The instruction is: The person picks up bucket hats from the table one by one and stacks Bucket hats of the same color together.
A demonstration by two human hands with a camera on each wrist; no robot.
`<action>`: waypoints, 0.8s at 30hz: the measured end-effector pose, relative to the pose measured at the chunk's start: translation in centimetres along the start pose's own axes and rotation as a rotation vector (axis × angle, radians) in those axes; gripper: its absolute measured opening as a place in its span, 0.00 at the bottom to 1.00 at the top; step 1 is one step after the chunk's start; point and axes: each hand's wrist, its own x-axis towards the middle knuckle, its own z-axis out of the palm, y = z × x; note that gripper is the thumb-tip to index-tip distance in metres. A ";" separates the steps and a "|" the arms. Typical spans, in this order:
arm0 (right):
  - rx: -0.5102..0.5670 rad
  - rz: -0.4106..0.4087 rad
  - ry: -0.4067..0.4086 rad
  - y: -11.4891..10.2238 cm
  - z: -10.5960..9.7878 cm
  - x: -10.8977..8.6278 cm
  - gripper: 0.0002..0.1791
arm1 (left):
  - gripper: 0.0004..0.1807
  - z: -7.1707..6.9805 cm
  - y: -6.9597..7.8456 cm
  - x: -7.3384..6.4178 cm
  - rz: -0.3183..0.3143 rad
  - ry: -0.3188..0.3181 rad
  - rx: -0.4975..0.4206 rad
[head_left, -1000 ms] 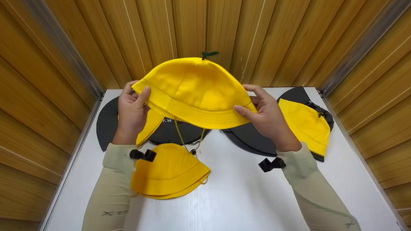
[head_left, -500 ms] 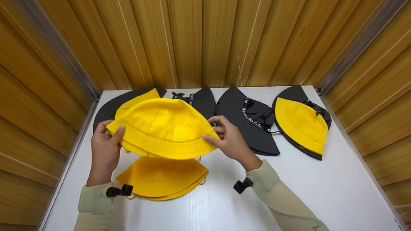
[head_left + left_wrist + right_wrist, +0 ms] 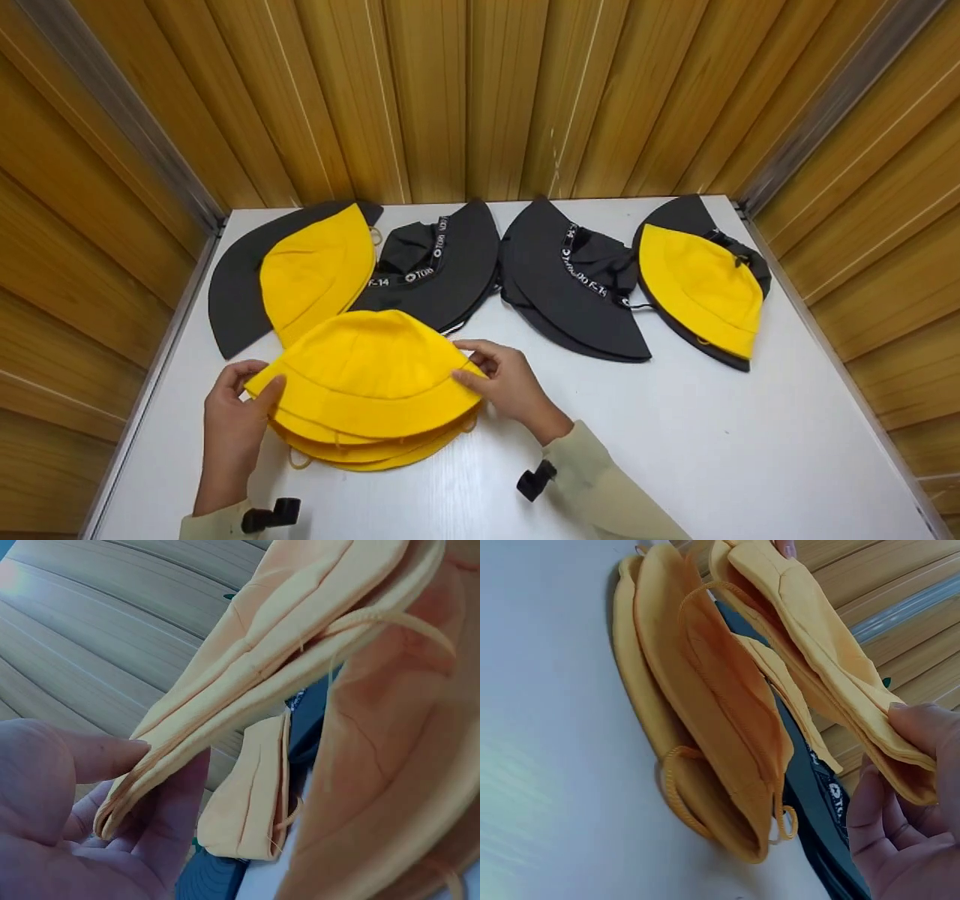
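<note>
clock directions run from the held hat. nearest, at 6 o'clock on the white table (image 3: 600, 465), the lower hat (image 3: 664, 652) sits mostly hidden beneath the held hat (image 3: 367, 375); the wrist views show a gap between them. the left hand (image 3: 234, 420) pinches the held hat's brim at 9 o'clock, the right hand (image 3: 514, 382) at 3. its long axis runs 9 to 3, crown toward 12, brim toward 6. farther, at 11, a yellow hat (image 3: 322, 262) overlaps a black hat (image 3: 232, 300), its lower edge behind the crown. other black hats lie at 1 (image 3: 469, 277) and 2 (image 3: 547, 277); past them, another yellow-on-black pair (image 3: 697, 285). a slatted wall (image 3: 495, 90) closes off 12.
</note>
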 end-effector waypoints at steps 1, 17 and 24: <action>-0.005 0.009 -0.002 0.2 0.2 -0.2 0.23 | 0.26 0.0 -0.5 0.0 -0.009 -0.002 0.022; -0.325 0.012 0.084 1.8 2.3 -0.9 0.20 | 0.25 1.1 -3.3 -0.2 0.080 -0.029 0.469; -0.365 0.029 0.082 2.1 2.8 -1.1 0.21 | 0.25 3.3 -3.0 -1.4 0.230 0.048 0.593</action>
